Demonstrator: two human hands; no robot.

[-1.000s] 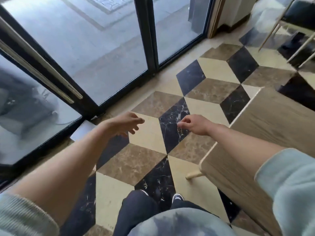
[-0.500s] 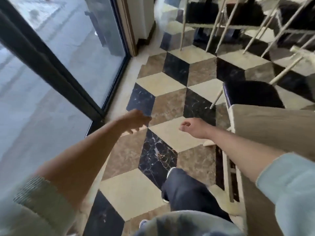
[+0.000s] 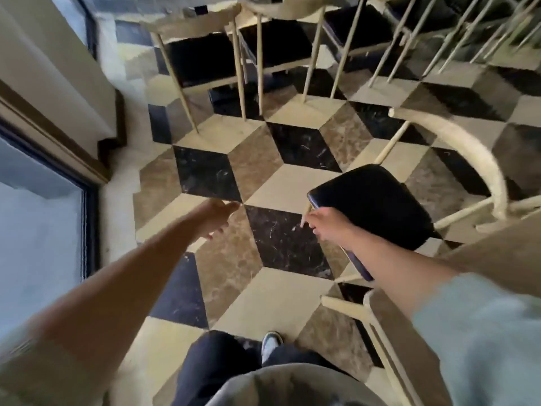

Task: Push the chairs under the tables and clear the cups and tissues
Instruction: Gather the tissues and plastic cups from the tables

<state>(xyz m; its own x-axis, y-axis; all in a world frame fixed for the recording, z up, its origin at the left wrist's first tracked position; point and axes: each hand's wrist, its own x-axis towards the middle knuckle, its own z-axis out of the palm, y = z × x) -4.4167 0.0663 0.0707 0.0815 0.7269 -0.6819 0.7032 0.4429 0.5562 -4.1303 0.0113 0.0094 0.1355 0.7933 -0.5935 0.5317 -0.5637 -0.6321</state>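
Both hands empty, left hand (image 3: 215,213) loosely open, right hand (image 3: 328,225) half-curled beside black-seated chair (image 3: 377,200); 2 chairs (image 3: 202,54) beyond

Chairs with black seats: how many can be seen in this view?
3 clearly: a near chair beside the right hand, and two far chairs, top left and top centre. Others at top right are blurred, perhaps hidden.

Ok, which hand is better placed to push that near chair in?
Right. The right hand is already at the near corner of the chair seat, though contact is unclear; the left hand hangs over bare floor, away from it.
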